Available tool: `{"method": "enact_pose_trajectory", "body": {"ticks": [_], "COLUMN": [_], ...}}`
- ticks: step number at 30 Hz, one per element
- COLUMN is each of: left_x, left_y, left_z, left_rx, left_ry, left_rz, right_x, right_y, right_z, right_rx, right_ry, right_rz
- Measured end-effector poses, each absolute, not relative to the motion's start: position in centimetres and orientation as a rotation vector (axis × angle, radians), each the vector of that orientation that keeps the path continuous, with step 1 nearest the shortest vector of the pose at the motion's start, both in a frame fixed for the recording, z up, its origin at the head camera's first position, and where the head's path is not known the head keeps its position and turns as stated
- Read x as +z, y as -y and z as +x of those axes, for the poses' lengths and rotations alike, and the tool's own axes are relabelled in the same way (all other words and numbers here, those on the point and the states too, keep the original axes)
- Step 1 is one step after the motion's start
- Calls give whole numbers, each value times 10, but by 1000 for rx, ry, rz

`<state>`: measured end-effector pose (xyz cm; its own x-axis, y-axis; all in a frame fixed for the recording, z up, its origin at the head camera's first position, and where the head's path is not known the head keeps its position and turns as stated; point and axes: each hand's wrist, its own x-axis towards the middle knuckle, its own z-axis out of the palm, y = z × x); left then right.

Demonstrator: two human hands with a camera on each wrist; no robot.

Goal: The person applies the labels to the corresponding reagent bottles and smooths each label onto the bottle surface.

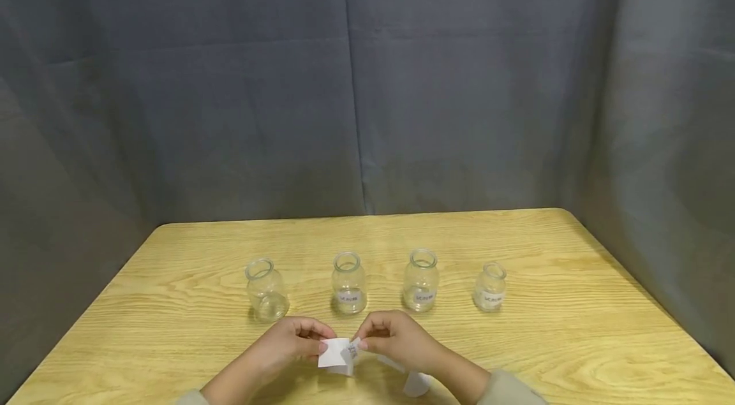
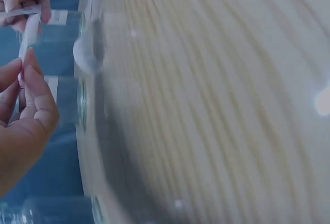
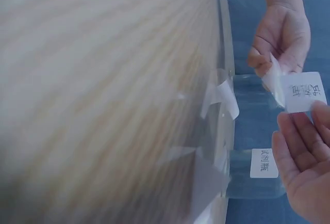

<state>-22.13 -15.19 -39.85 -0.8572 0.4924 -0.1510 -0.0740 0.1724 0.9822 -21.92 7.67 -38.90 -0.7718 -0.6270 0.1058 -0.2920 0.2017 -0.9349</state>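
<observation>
In the head view my left hand (image 1: 281, 346) pinches a piece of white backing paper (image 1: 332, 354) between thumb and fingers, above the near part of the table. My right hand (image 1: 399, 338) pinches a small white label (image 3: 304, 92) with handwritten characters. The label and the backing paper meet at one edge; whether they are still stuck together I cannot tell. Beyond the hands stand glass jars in a row. The leftmost jar (image 1: 268, 296) shows no label. Labels are on the second jar (image 1: 349, 277), the third jar (image 1: 423, 274) and the small right jar (image 1: 490, 280).
Curled white paper scraps (image 1: 417, 384) lie on the wooden table (image 1: 574, 341) under my right forearm; another paper piece (image 1: 392, 363) is beside them. A grey curtain (image 1: 258, 105) surrounds the table's back and sides.
</observation>
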Motion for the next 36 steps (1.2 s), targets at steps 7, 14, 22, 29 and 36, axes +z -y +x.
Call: {"method": "enact_pose_trajectory", "body": {"ticks": [7, 14, 22, 29, 36], "left_x": [-404, -405, -401, -398, -399], "left_y": [178, 198, 208, 206, 199], "left_z": [-218, -211, -208, -210, -212], "left_rx": [1667, 1564, 1485, 1603, 1725], "left_ry": [-2046, -2057, -2212, -2189, -2177], "left_rz": [328, 328, 276, 283, 213], "right_x": [-382, -383, -392, -399, -404], "right_y": [-59, -41, -14, 6, 17], "right_z": [-228, -236, -238, -242, -242], "right_rx": [-1534, -1562, -1562, -1590, -1626], "right_ry": [-2211, -2164, -2232, -2281, -2336], "right_rz": [-880, -878, -874, -813, -788]}}
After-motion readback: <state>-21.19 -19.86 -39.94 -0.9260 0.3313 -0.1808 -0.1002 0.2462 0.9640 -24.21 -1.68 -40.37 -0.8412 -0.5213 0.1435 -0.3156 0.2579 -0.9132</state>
